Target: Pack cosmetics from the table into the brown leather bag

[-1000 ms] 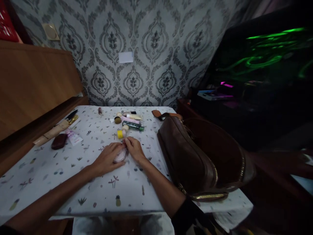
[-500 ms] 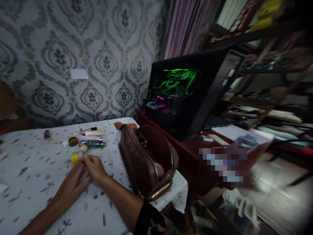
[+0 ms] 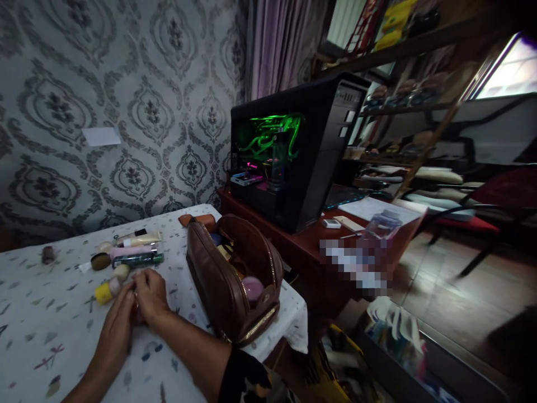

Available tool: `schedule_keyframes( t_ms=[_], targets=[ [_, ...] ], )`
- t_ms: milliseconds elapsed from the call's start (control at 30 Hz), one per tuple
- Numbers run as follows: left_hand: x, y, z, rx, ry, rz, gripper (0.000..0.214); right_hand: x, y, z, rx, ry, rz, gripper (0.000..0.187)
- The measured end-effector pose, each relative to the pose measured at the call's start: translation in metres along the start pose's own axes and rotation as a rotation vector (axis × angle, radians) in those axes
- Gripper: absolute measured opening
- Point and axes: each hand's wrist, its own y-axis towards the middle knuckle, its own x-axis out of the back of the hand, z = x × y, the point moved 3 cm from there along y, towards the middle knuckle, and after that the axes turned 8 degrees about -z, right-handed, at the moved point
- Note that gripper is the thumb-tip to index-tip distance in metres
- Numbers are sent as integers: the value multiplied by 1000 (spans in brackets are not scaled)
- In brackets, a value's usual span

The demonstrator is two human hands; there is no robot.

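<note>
My left hand (image 3: 119,316) and my right hand (image 3: 150,294) meet low over the patterned tablecloth (image 3: 138,375), closed together. A small glint shows between them, but whatever they hold is mostly hidden. Just beyond my fingertips lies a bottle with a yellow cap (image 3: 104,292) beside a pale round item (image 3: 121,272). Farther back sit a dark green tube (image 3: 137,259), a pink tube (image 3: 133,250), a cream tube (image 3: 145,239) and a round dark-topped item (image 3: 100,261). To the right of my right hand stands an unzipped brown cosmetic bag (image 3: 213,280) with a pink rounded item (image 3: 253,288) inside.
A small brown item (image 3: 48,255) lies at the table's far left. An orange-brown item (image 3: 200,221) rests behind the bag. On the red-brown desk (image 3: 302,249) stand a computer case (image 3: 289,157) with green lights and a clear bottle (image 3: 380,226). An open bin (image 3: 403,347) sits below right.
The view has turned to the right, so everything appears shifted left. My hands stay together near the yellow-capped bottle, with the right hand now more curled against the left.
</note>
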Motion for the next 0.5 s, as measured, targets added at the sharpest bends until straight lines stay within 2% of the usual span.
schedule_keyframes(
  t_ms=[100,267,367,433,500],
  targets=[
    [-1,-1,-7,113,-71,-25,49,0,0,0,46,-37,-3,24],
    [-6,-1,-28,150,-164,74,60,7,6,2,25,53,9,26],
    [-6,-2,-35,202,-218,135,66,11,13,1,19,71,-22,21],
    [-5,-3,-36,188,-236,189,70,13,17,-2,-1,65,-45,16],
    [-3,-4,-37,107,-229,239,75,14,21,-7,-23,62,-63,14]
  ],
)
